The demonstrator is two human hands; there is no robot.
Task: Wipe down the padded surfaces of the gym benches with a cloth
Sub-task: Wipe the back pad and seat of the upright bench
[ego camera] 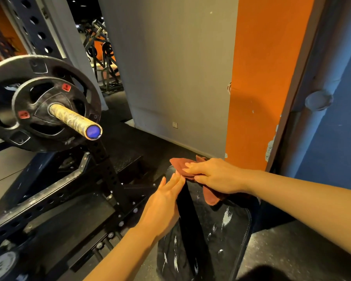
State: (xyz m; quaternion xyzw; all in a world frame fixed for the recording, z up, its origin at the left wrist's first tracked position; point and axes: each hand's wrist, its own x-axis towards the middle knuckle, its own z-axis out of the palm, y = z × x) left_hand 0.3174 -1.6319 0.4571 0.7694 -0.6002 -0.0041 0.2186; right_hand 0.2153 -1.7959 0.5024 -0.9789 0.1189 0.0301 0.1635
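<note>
Cloth [185, 166] under right hand [215, 177]

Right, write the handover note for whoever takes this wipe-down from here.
Right hand: presses the cloth flat on the far end of the bench pad, fingers straight.
Left hand: open, resting on the pad's left edge, holding nothing.
Done: cannot tell; the pad shows pale streaks nearer you.
Left: wipe the streaked near part, then the other benches.

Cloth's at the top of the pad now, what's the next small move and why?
Probably draw the right hand and cloth down the bench pad toward you: white streaks show lower on it, and the left hand rests on its edge.
</note>
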